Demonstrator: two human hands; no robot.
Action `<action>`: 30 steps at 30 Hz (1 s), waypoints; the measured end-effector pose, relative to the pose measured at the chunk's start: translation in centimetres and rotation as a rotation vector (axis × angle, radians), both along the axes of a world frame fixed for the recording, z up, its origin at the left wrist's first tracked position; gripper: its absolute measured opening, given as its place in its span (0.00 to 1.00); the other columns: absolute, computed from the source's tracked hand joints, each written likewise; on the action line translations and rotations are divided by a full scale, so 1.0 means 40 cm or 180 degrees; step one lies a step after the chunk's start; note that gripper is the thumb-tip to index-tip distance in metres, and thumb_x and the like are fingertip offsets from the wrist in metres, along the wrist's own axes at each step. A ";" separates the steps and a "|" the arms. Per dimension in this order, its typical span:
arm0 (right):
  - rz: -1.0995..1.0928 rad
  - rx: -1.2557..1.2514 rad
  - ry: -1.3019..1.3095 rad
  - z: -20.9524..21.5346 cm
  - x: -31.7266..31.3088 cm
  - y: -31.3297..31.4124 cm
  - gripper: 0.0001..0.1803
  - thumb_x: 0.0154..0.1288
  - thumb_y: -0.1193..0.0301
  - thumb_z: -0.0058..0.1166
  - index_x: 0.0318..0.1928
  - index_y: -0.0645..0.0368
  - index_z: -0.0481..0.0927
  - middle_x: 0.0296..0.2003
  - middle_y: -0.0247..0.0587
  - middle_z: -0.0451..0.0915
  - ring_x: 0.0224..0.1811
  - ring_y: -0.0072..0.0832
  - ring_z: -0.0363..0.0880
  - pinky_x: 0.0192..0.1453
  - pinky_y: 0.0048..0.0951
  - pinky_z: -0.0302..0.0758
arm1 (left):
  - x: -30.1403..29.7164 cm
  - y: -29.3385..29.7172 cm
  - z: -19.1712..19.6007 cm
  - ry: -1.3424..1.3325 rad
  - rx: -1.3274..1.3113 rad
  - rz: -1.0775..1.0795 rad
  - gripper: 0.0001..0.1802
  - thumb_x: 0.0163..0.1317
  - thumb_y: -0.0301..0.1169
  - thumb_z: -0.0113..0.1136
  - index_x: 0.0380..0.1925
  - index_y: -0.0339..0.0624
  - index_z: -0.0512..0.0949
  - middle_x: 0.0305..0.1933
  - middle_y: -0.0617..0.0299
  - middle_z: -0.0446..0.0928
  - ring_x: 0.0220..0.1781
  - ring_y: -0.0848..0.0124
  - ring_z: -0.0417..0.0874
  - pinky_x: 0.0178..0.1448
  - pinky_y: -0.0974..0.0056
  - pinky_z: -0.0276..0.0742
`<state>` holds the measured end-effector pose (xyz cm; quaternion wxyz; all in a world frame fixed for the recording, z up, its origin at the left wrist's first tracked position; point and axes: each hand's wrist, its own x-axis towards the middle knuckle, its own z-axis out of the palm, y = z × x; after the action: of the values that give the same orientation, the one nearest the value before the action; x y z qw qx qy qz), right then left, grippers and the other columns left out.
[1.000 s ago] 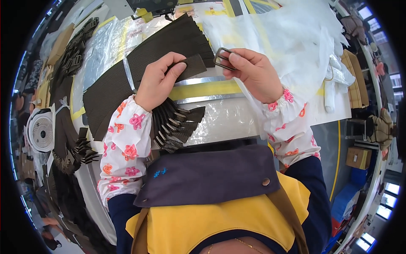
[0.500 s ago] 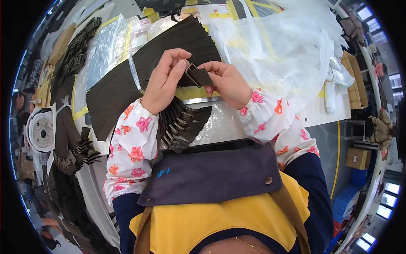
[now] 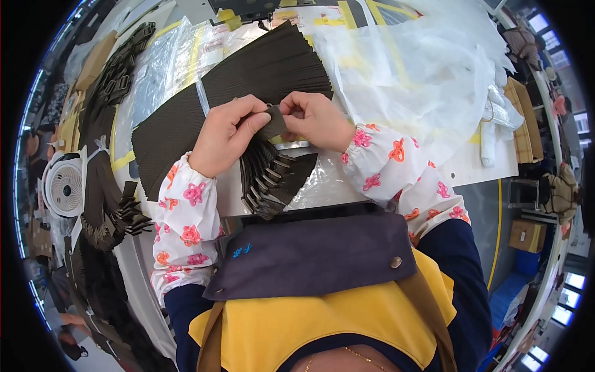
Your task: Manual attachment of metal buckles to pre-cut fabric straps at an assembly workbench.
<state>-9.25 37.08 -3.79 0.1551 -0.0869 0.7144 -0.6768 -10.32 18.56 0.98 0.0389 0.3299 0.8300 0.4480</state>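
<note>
Between my two hands a short piece of dark olive webbing strap (image 3: 270, 126) is held over the table. My left hand (image 3: 228, 131) pinches its left side between thumb and fingers. At its right edge my right hand (image 3: 317, 121) is closed, fingertips pressed together on the strap. The metal ring seen on it earlier is mostly hidden by my fingers. Behind them fans a thick bundle of dark webbing straps (image 3: 266, 68), bound by a pale band (image 3: 202, 97). Below my left hand hang several looped strap ends with metal pieces (image 3: 271, 178).
Clear plastic sheeting (image 3: 409, 80) covers the table's right side. On the left stand a white fan (image 3: 64, 188), another tied strap bundle (image 3: 102, 186) and a pile of dark straps with buckles (image 3: 118, 80). Cardboard boxes (image 3: 527, 234) are at the right beyond the table edge.
Both hands have come a little lower and to the left, and the right hand is closer to the left. The rectangular metal ring, plainly visible before, is now mostly covered by fingers and strap.
</note>
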 end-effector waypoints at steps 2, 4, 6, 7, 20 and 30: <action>0.0053 -0.0206 -0.0144 -0.016 -0.006 -0.007 0.07 0.58 0.75 0.53 0.34 0.66 0.71 0.23 0.35 0.76 0.26 0.18 0.77 0.30 0.18 0.74 | -0.014 -0.021 0.007 0.0011 -0.0119 -0.0159 0.05 0.56 0.25 0.55 0.29 0.34 0.72 0.23 0.58 0.72 0.24 0.70 0.71 0.30 0.69 0.66; 0.0102 -0.0405 -0.0289 -0.020 -0.005 -0.008 0.07 0.58 0.76 0.52 0.33 0.67 0.70 0.24 0.37 0.76 0.28 0.19 0.78 0.31 0.18 0.75 | -0.021 -0.039 0.010 -0.0489 -0.0459 -0.0145 0.05 0.55 0.26 0.56 0.29 0.35 0.72 0.21 0.58 0.70 0.22 0.70 0.70 0.29 0.68 0.66; 0.0097 -0.0669 -0.0334 -0.017 0.003 -0.014 0.05 0.59 0.77 0.50 0.32 0.66 0.69 0.23 0.37 0.75 0.27 0.19 0.77 0.30 0.19 0.76 | -0.019 -0.039 -0.004 -0.0358 -0.0643 0.0004 0.05 0.55 0.26 0.55 0.28 0.35 0.71 0.20 0.56 0.70 0.22 0.66 0.71 0.28 0.65 0.66; 0.0104 -0.0673 -0.0341 -0.019 0.005 -0.020 0.05 0.59 0.77 0.50 0.32 0.66 0.69 0.23 0.37 0.75 0.27 0.19 0.77 0.30 0.19 0.76 | -0.020 -0.034 -0.011 -0.0082 -0.0522 0.0148 0.05 0.54 0.25 0.55 0.27 0.35 0.71 0.21 0.55 0.71 0.22 0.63 0.72 0.28 0.64 0.67; -0.0161 0.0031 0.0949 -0.033 0.024 -0.019 0.05 0.56 0.78 0.51 0.31 0.64 0.69 0.22 0.31 0.72 0.23 0.14 0.72 0.24 0.17 0.69 | -0.011 0.011 -0.010 -0.0200 -0.0575 0.0241 0.05 0.52 0.24 0.57 0.28 0.36 0.72 0.21 0.59 0.71 0.21 0.71 0.70 0.28 0.68 0.67; -0.0345 0.0543 0.0858 0.057 0.101 0.149 0.05 0.52 0.79 0.53 0.30 0.61 0.70 0.21 0.28 0.71 0.20 0.11 0.69 0.24 0.15 0.66 | -0.028 0.070 0.001 0.0951 -0.1822 -0.0881 0.17 0.49 0.44 0.60 0.22 0.41 0.77 0.18 0.57 0.71 0.26 0.58 0.72 0.35 0.60 0.64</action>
<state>-5.20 43.02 -1.50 0.0280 -0.1247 0.7872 -0.6033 -11.42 21.35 1.00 0.0682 0.4769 0.8659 0.1344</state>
